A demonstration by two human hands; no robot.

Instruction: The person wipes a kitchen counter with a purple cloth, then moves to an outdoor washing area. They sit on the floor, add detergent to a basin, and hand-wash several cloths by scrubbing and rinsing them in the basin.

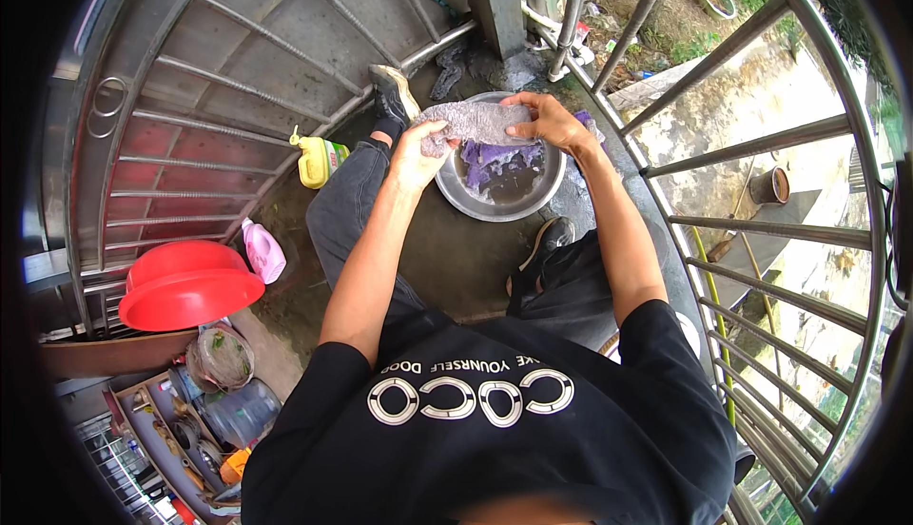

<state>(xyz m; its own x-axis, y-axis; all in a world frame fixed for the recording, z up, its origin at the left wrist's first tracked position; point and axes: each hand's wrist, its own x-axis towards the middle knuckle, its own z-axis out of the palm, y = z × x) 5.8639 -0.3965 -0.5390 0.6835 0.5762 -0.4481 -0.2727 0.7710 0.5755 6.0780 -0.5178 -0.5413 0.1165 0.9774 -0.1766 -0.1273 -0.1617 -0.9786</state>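
Stretched between my two hands is a greyish-lilac cloth (479, 122), wet-looking and textured, held above a round metal basin (456, 200). My left hand (421, 150) grips its left end with the thumb on top. At the other end, my right hand (546, 122) pinches it between thumb and fingers. Inside the basin, a purple cloth (488, 161) lies in murky water with some suds. The basin stands on the wet floor between my feet. Another purple piece of cloth (588, 122) lies just beyond the basin's right rim, partly hidden behind my right wrist.
Metal railings (770, 140) curve along the right. At left are a yellow detergent jug (317, 161), a pink bottle (264, 250) and a red plastic basin (189, 286). A box of tools (171, 432) sits lower left. A dark wet cloth (448, 72) lies near the post (496, 8).
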